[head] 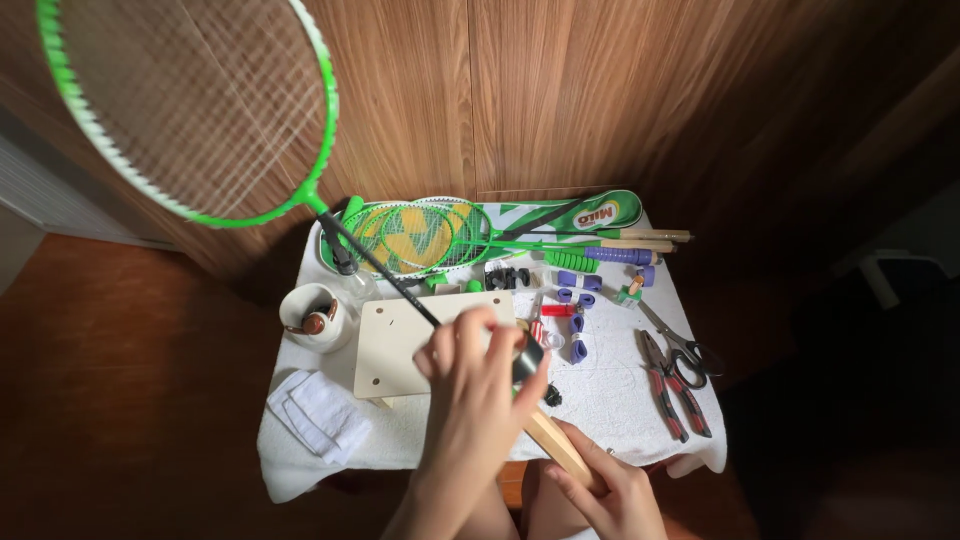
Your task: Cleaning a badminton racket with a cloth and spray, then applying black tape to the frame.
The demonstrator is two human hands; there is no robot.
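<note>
A green-framed badminton racket [200, 110] is raised up to the left, its black shaft [375, 262] running down to a bare wooden handle [555, 445]. My left hand [475, 395] closes around the top of the handle, where a dark cone piece [528, 357] sits. My right hand [605, 490] grips the wooden handle's lower end near my lap. Both hands hover over the near edge of a small table covered with a white towel [610, 395].
On the towel lie a beige board [395, 345], a white mug [315, 318], a folded white cloth [318, 412], several green rackets [430, 235] on a cover, purple grip rolls [578, 290], scissors [680, 345] and red-handled pliers [675, 395]. Wood panelling rises behind.
</note>
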